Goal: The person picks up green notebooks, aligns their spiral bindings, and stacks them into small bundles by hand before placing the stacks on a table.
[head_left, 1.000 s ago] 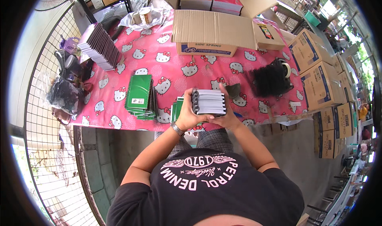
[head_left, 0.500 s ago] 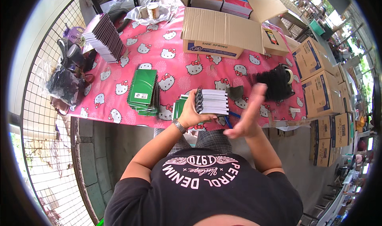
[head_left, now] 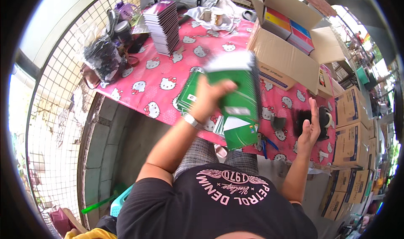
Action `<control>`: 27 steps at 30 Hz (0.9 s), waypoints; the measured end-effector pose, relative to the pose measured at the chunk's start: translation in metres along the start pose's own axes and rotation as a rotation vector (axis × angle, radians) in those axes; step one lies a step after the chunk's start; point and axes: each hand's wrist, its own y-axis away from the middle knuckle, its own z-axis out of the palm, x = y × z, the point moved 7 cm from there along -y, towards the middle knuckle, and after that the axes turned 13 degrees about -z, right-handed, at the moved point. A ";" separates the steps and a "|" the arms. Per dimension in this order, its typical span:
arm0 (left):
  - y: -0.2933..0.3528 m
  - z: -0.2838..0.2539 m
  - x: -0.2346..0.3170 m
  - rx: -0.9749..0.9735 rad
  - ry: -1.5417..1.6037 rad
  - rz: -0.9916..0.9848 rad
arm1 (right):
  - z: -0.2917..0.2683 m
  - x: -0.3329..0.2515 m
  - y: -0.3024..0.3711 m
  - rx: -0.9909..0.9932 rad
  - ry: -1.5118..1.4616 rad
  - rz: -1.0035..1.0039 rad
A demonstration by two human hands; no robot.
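Note:
A green-covered spiral notebook [head_left: 237, 87] is in my left hand [head_left: 206, 98], raised over the table's front part; motion smears it, and its white page edges show at the far end. My left thumb lies across the cover. Just left of it, more green spiral notebooks [head_left: 187, 96] lie piled on the table. Under the raised notebook, a green cover and loose white sheets [head_left: 240, 134] sit at the front edge. My right hand [head_left: 309, 131] is empty, fingers stretched out, next to a bundle of black spiral coils [head_left: 302, 118]. A blue-handled tool [head_left: 269, 144] lies between the hands.
A tall stack of dark-covered notebooks [head_left: 163, 30] stands at the back left, beside a plastic bag of black material [head_left: 101, 56]. An opened carton [head_left: 286, 66] with colourful books is at the back right. Closed cartons [head_left: 351, 112] are piled right of the pink table [head_left: 158, 85].
My left hand has lifted a notebook up and away from the front edge. My right hand has drawn off to the right. The whole view has swung, shifting the table rightward.

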 end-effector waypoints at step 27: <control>-0.020 -0.406 0.064 0.367 -1.322 -0.846 | 0.170 0.035 0.138 -0.716 -0.039 0.124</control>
